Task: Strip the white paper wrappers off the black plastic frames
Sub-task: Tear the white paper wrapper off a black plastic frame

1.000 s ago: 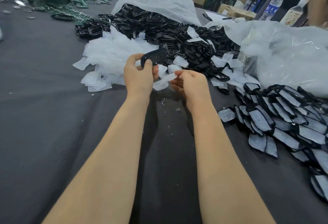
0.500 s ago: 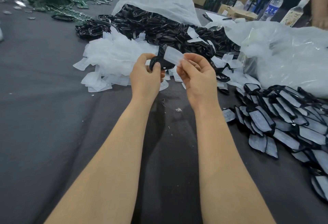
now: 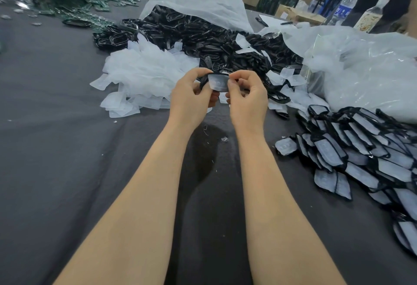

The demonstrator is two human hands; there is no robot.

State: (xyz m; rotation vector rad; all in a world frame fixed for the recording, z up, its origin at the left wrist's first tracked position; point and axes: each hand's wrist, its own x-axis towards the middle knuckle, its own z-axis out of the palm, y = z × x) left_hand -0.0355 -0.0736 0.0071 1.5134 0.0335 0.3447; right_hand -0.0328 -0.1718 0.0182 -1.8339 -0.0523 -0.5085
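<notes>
While left hand (image 3: pixel 189 95) grips black frame (image 3: pixel 203 81) at left | right hand (image 3: pixel 246 97) pinches white wrapper (image 3: pixel 217 82) at right (long axis left-right) | likely pull: rightward

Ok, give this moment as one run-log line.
step: strip wrapper | left hand: holds black frame | right hand: pinches white wrapper | state: wrapper not yet off

Over the dark tablecloth (image 3: pixel 67 160) show two bare forearms (image 3: pixel 144 194), smooth and slender. The left hand (image 3: pixel 191 96) and right hand (image 3: pixel 248 98) are likewise bare to the fingertips.
</notes>
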